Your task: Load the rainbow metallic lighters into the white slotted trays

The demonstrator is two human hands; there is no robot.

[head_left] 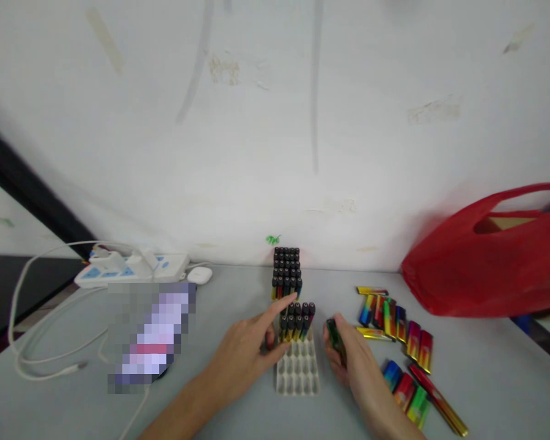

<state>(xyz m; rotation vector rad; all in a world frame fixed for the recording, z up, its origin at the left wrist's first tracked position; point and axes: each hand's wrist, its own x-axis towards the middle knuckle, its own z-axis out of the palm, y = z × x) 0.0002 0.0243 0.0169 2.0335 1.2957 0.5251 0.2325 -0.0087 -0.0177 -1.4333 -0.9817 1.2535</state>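
A pale moulded tray (297,370) with rows of cups lies in the middle of the grey table. Black-topped batteries (297,321) stand upright in its far rows; the near cups hold nothing. My left hand (241,348) reaches over from the left, index finger stretched across behind the standing batteries, thumb by the front ones, other fingers curled at the tray's side. To the right of the tray, my right hand (355,360) is closed around a dark green battery (334,337); whether it is one or several is hidden. Behind stands a block of upright black-topped batteries (286,269).
Colourful shiny batteries (412,342) lie scattered at the right, several side by side. A red bag (486,263) stands behind them against the wall. On the left are a white power strip (132,269), a blurred-out phone (158,336), a white case (200,275) and loose cables.
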